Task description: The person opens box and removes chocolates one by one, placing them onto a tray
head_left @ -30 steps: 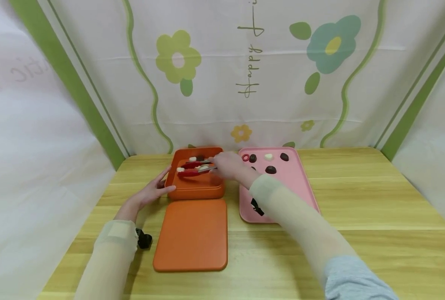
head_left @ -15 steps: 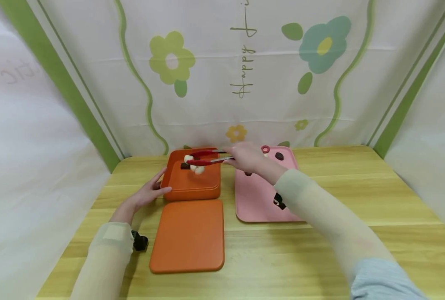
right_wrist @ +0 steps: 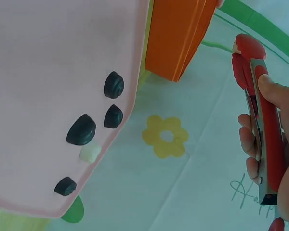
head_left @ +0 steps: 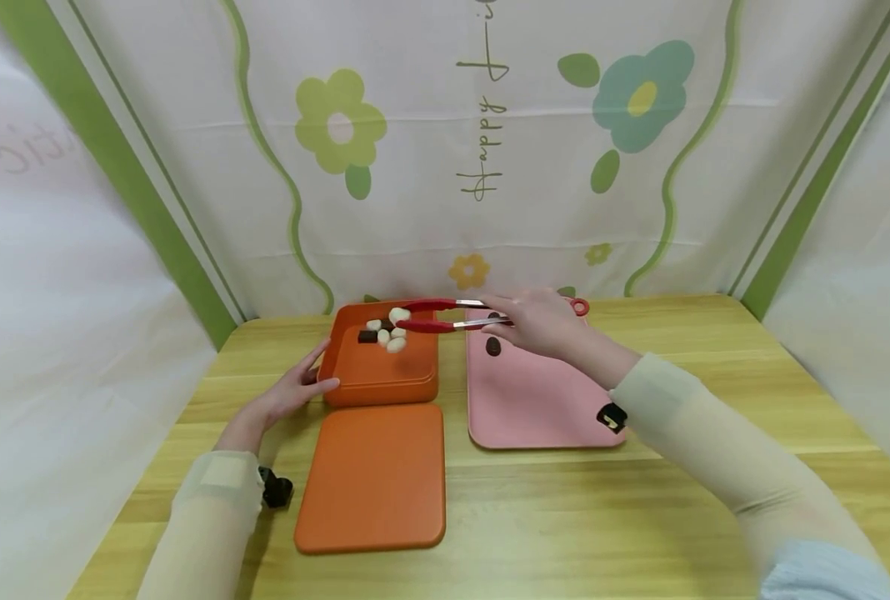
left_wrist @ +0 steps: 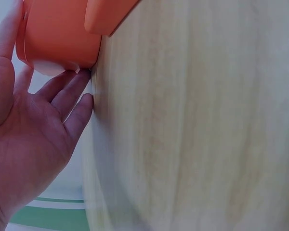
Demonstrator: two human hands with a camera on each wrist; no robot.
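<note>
- White piece (head_left: 398, 315): at tips of tongs (head_left: 430, 327), over box (head_left: 385, 393); looks pinched, can't be sure.
- Step (my read): mid-transfer betw. box & tray (head_left: 535, 408); direction unclear.
- Next: if tray-bound, prob. needs firm tips, lift past rim, then gentle set-down.
- R hand (head_left: 542, 323): wrapped round tongs, over tray's far end, tongs pointing L.
- L hand (head_left: 287, 396): fingers spread against box's L side, no grasp; prob. steadying.
- Lid (head_left: 373, 479): flat, just in front of box.
</note>
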